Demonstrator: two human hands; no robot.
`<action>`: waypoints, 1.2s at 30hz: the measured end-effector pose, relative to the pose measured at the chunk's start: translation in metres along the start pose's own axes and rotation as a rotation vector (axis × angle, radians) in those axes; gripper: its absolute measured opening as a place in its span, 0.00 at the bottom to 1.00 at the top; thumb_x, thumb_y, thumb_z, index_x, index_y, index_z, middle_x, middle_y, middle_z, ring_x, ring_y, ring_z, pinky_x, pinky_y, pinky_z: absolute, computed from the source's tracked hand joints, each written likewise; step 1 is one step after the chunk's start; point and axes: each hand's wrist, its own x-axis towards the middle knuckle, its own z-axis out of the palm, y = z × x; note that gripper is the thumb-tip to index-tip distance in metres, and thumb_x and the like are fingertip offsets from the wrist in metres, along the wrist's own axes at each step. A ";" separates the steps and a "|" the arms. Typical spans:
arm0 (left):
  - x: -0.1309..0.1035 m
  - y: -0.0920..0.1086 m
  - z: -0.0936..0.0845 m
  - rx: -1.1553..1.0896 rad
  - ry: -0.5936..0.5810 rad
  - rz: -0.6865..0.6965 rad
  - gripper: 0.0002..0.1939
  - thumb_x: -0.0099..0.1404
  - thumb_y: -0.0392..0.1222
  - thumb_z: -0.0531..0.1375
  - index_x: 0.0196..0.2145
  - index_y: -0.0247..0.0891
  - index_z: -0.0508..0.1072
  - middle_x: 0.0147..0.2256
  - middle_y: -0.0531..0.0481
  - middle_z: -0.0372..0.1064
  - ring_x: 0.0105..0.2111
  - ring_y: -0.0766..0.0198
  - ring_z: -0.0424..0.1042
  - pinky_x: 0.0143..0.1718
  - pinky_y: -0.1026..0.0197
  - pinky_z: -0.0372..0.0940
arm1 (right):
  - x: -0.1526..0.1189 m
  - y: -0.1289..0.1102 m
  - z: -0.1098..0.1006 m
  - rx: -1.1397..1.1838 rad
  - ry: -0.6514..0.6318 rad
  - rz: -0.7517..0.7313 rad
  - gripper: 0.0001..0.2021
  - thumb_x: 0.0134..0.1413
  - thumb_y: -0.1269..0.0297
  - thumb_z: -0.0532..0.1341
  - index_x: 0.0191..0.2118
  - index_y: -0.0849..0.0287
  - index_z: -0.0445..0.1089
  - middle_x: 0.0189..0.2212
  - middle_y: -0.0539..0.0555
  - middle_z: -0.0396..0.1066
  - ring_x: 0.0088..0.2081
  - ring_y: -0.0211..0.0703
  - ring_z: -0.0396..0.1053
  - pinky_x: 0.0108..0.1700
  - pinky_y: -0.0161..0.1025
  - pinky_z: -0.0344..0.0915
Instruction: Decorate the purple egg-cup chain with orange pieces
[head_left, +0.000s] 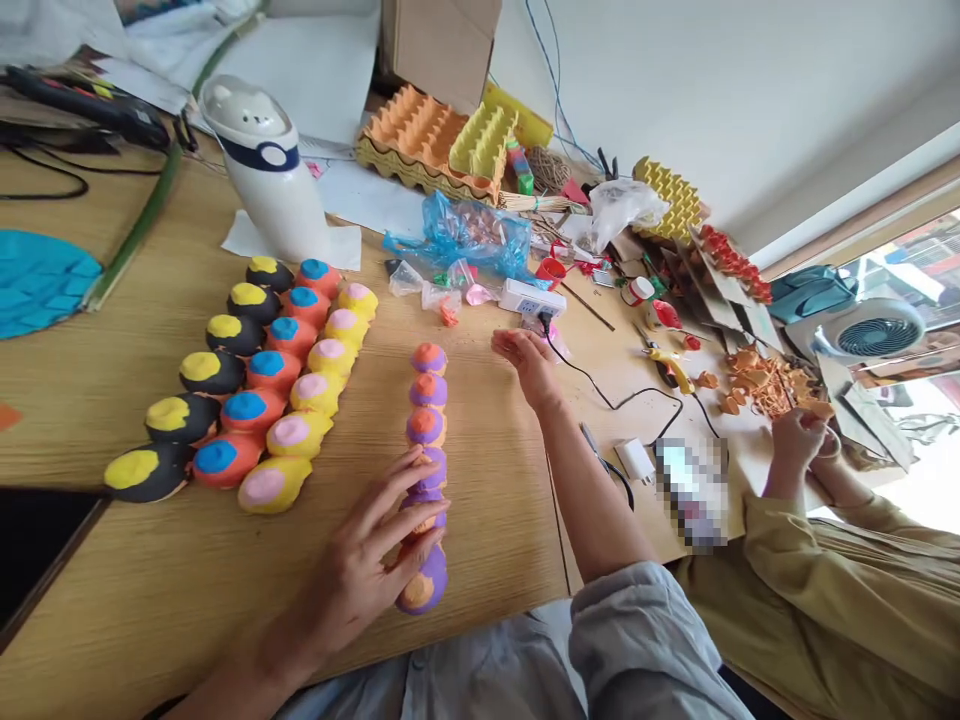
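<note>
left hand (367, 550) splayed over purple row (430, 482); right hand (531, 364) near power strip (529, 298)

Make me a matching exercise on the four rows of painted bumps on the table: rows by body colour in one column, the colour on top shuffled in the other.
Column 1
1. Black row
2. Orange-red row
3. Yellow row
4. Purple row

Column 2
A. Topped in pink
B. Topped in orange, partly covered by the left hand
C. Topped in yellow
D. Topped in blue

Right pairs: 1-C, 2-D, 3-A, 4-B
</note>
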 end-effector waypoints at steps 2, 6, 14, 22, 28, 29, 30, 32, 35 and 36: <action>-0.001 0.005 0.009 -0.003 -0.020 0.002 0.15 0.70 0.27 0.62 0.52 0.41 0.75 0.61 0.43 0.67 0.67 0.55 0.63 0.68 0.54 0.64 | -0.002 -0.002 0.000 0.042 -0.060 -0.020 0.16 0.50 0.47 0.73 0.33 0.54 0.77 0.38 0.52 0.82 0.41 0.46 0.79 0.48 0.47 0.78; -0.004 0.010 0.020 0.025 -0.027 -0.025 0.13 0.71 0.29 0.62 0.50 0.41 0.76 0.61 0.43 0.68 0.67 0.54 0.64 0.68 0.52 0.64 | -0.017 0.007 0.002 0.025 -0.176 0.095 0.17 0.52 0.47 0.72 0.34 0.56 0.76 0.37 0.54 0.81 0.40 0.46 0.78 0.46 0.45 0.79; -0.002 0.014 0.023 0.117 0.013 -0.028 0.13 0.70 0.30 0.63 0.50 0.41 0.78 0.60 0.42 0.70 0.65 0.53 0.68 0.64 0.51 0.69 | 0.014 0.008 0.015 0.021 -0.073 -0.001 0.17 0.49 0.48 0.73 0.32 0.56 0.76 0.40 0.54 0.82 0.47 0.44 0.78 0.54 0.44 0.76; 0.005 0.013 0.032 0.110 -0.040 -0.030 0.12 0.70 0.29 0.61 0.48 0.39 0.78 0.61 0.42 0.70 0.66 0.53 0.67 0.66 0.51 0.66 | -0.003 0.010 -0.017 -0.056 -0.091 0.095 0.18 0.44 0.47 0.75 0.30 0.55 0.76 0.32 0.52 0.81 0.40 0.45 0.79 0.51 0.47 0.77; 0.007 0.005 0.032 0.142 -0.067 -0.004 0.13 0.72 0.32 0.61 0.52 0.39 0.76 0.62 0.41 0.67 0.64 0.54 0.68 0.67 0.53 0.66 | -0.009 0.001 -0.001 0.118 -0.092 0.053 0.16 0.49 0.49 0.73 0.34 0.56 0.76 0.36 0.53 0.80 0.36 0.42 0.76 0.45 0.44 0.79; 0.007 0.002 0.032 0.147 -0.069 0.006 0.14 0.72 0.33 0.62 0.53 0.38 0.75 0.63 0.40 0.67 0.64 0.54 0.68 0.67 0.52 0.66 | -0.015 -0.001 0.002 0.149 -0.133 0.097 0.15 0.50 0.50 0.73 0.36 0.56 0.76 0.36 0.52 0.80 0.35 0.41 0.75 0.43 0.43 0.79; 0.008 0.000 0.030 0.147 -0.071 0.017 0.14 0.72 0.34 0.62 0.54 0.38 0.75 0.63 0.40 0.67 0.65 0.53 0.68 0.67 0.51 0.66 | -0.023 -0.001 0.005 0.180 -0.161 0.130 0.15 0.51 0.52 0.72 0.39 0.56 0.76 0.36 0.52 0.80 0.34 0.40 0.75 0.42 0.42 0.79; 0.011 -0.003 0.025 0.138 -0.071 0.023 0.15 0.72 0.38 0.63 0.55 0.38 0.74 0.63 0.40 0.67 0.65 0.52 0.68 0.67 0.50 0.66 | -0.040 -0.001 0.010 0.229 -0.186 0.188 0.14 0.52 0.56 0.72 0.41 0.55 0.76 0.37 0.51 0.80 0.34 0.39 0.75 0.42 0.40 0.79; 0.026 -0.005 0.011 0.126 -0.028 0.005 0.18 0.73 0.35 0.61 0.59 0.39 0.72 0.63 0.39 0.67 0.64 0.53 0.69 0.65 0.52 0.67 | -0.061 0.000 0.013 0.295 -0.184 0.242 0.14 0.51 0.58 0.73 0.43 0.55 0.77 0.38 0.51 0.81 0.33 0.39 0.75 0.40 0.39 0.79; 0.034 -0.006 0.007 0.134 -0.006 -0.012 0.18 0.72 0.34 0.62 0.59 0.40 0.72 0.63 0.41 0.68 0.63 0.54 0.70 0.64 0.53 0.68 | -0.066 0.000 0.013 0.314 -0.190 0.248 0.14 0.50 0.57 0.73 0.42 0.55 0.78 0.36 0.51 0.81 0.32 0.39 0.75 0.38 0.39 0.79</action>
